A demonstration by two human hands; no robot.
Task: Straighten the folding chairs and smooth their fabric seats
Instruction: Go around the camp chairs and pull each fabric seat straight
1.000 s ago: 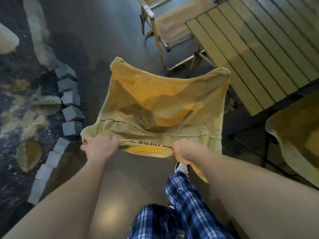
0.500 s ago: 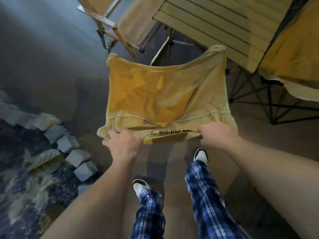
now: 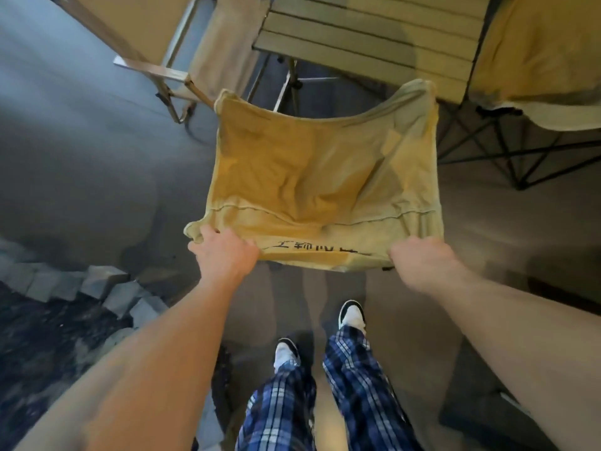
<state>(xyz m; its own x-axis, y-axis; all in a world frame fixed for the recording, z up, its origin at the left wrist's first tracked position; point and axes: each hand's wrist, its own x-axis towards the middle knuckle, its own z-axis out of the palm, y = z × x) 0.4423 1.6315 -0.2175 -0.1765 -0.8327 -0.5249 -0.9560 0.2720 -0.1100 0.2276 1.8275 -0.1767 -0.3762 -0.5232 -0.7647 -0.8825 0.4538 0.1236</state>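
Roughly mid-task. Held yellow seat [image 3: 322, 177] by its near edge w/ both hands: left hand [image 3: 226, 253] & right hand [image 3: 419, 260], fingers curled round the hem. Hung between hands, just short of table [image 3: 374, 37]. Sagged in the middle, creased, so not smooth yet. Wood chair [image 3: 195, 56] sat askew beyond; 3rd seat [image 3: 536, 60] top right. Probably both left to do.
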